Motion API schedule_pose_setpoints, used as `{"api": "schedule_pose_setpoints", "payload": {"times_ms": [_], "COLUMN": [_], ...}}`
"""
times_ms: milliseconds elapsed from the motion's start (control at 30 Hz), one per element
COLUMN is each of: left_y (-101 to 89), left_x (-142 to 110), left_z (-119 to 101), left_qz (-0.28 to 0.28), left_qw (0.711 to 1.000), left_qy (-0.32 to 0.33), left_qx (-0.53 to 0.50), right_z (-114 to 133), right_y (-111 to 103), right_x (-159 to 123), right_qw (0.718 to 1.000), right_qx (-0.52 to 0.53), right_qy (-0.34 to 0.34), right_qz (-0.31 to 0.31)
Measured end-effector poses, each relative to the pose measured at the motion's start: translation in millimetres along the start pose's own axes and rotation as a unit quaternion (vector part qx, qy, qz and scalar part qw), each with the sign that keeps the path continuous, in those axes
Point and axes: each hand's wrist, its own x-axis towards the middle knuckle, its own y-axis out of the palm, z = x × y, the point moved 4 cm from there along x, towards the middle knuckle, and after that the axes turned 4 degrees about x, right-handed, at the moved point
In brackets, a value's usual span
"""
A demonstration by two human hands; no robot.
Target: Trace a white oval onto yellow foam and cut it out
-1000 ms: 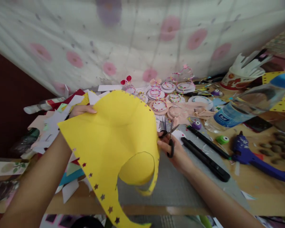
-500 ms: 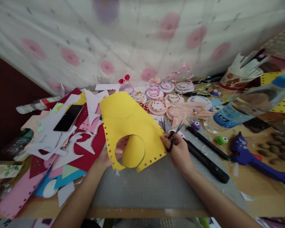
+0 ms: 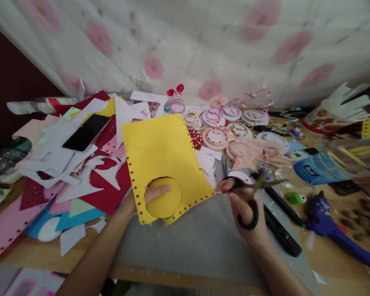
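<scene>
A yellow paper sheet (image 3: 160,148) with small holes punched along its edges is held up over the grey cutting mat (image 3: 185,246). Near its lower left is a round cut outline, with a yellow disc-shaped part (image 3: 165,205) lying inside it. My left hand (image 3: 152,194) grips the sheet at this circle; one digit lies across the round part and the other fingers are hidden behind. Black-handled scissors (image 3: 255,211) are in my right hand (image 3: 249,230), blades pointing right, blurred by motion. My right fingertips are close to the sheet's lower right corner; contact is unclear.
Paper offcuts (image 3: 80,176) and a phone (image 3: 86,132) pile up on the left. Decorated paper discs (image 3: 216,137) stand behind. To the right are a plastic bottle (image 3: 314,170), a glue gun (image 3: 329,222), a black cutter (image 3: 282,230) and a paper cup (image 3: 317,119).
The scissors have turned in my right hand, blades swinging rightward. The yellow circle, which curled up before, now lies flatter in its outline under my left hand. The view has shifted.
</scene>
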Motion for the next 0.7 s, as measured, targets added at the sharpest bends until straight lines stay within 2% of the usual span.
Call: {"api": "schedule_pose_setpoints", "payload": {"times_ms": [67, 133, 233, 300, 367, 533, 700], "left_y": [-0.6, -1.3, -6.0, -10.3, -12.0, -6.9, -13.2], "left_x": [-3.0, -3.2, -0.8, -0.2, -1.4, -3.3, 2.3], "left_z": [-1.3, 1.8, 8.2, 7.8, 4.8, 0.3, 12.7], "left_qz": [0.019, 0.036, 0.016, -0.016, -0.029, 0.023, 0.006], "left_qw": [1.0, 0.999, 0.999, 0.999, 0.998, 0.998, 0.999], "left_qy": [-0.009, -0.021, -0.026, -0.006, 0.001, -0.046, -0.036], "left_qx": [-0.01, -0.009, 0.021, 0.047, 0.048, -0.029, -0.016], "right_z": [-6.8, -12.1, -16.3, -19.1, -23.2, -32.9, -30.9], "right_y": [17.6, 32.8, 44.1, 43.9, 41.0, 34.6, 33.9], "right_x": [-5.1, -14.0, -27.2, -30.8, -30.8, -30.3, -30.0], "right_qw": [0.985, 0.946, 0.88, 0.859, 0.854, 0.836, 0.835], "right_qx": [0.03, 0.042, 0.037, 0.023, 0.002, -0.026, -0.013], "right_qy": [0.093, 0.183, 0.293, 0.333, 0.346, 0.387, 0.387], "right_qz": [0.141, 0.263, 0.372, 0.388, 0.388, 0.388, 0.391]}}
